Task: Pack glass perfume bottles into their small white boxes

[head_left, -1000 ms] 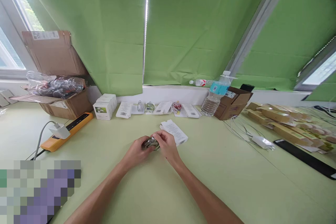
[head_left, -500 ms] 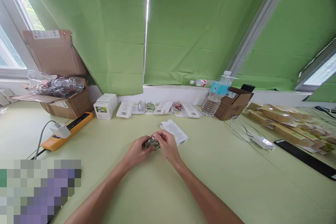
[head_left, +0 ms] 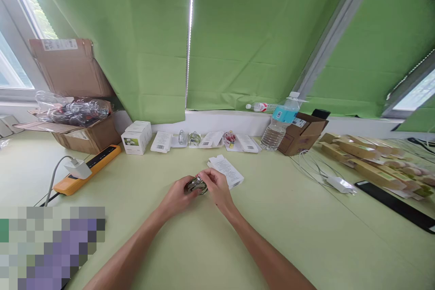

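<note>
My left hand is closed around the side of a small, round, shiny glass-like ornament, dark in parts, just above the green table. From the other side, my right hand pinches the clear, silvery top of the same ornament. Fingers cover its edges, so its full shape is hidden. Right behind my right hand lies a flattened white carton with printed text. Along the back stand a small clear ornament, a round one with green and one with red inside, each beside or on opened white cartons.
White boxes stand at the back left, near an orange power strip and an open cardboard box of clear plastic items. On the right are a large water bottle, a brown box, a charger and a black phone.
Almost everything stays in place. Both hands keep their hold on the ornament, with only a very slight shift of the right fingers at its top.
</note>
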Demonstrator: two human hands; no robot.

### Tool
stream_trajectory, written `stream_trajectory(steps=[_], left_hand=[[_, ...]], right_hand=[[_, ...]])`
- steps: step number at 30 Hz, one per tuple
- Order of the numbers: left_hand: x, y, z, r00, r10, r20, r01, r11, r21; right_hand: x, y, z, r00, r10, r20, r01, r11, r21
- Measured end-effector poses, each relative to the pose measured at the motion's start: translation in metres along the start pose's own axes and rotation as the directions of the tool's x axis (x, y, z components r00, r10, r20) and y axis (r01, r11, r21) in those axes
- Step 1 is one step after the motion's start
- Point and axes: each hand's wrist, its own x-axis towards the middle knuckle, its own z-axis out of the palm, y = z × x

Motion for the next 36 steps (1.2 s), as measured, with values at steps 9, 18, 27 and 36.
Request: stream_trajectory(steps=[9, 18, 27, 36], left_hand=[[0.000, 0.006, -0.002, 1.000, -0.015, -0.001, 0.015, 1.000, -0.001], [-0.001, 0.006, -0.001, 1.000, -0.013, -0.002, 0.013, 1.000, 0.002], [0.000, 0.005, -0.001, 1.000, -0.010, -0.014, 0.010, 1.000, 0.021], [-0.001, 0.007, 0.000, 0.999, -0.017, -0.035, 0.018, 0.999, 0.033]], right_hand=[[0.000, 0.001, 0.001, 1.000, -0.009, -0.003, 0.009, 1.000, 0.000], [0.000, -0.001, 0.000, 1.000, -0.007, -0.001, 0.007, 1.000, 0.004], [-0.001, -0.009, -0.003, 0.997, -0.033, -0.073, 0.031, 0.999, -0.028], [0.006, -0.016, -0.034, 0.973, -0.226, -0.044, 0.163, 0.811, -0.562]])
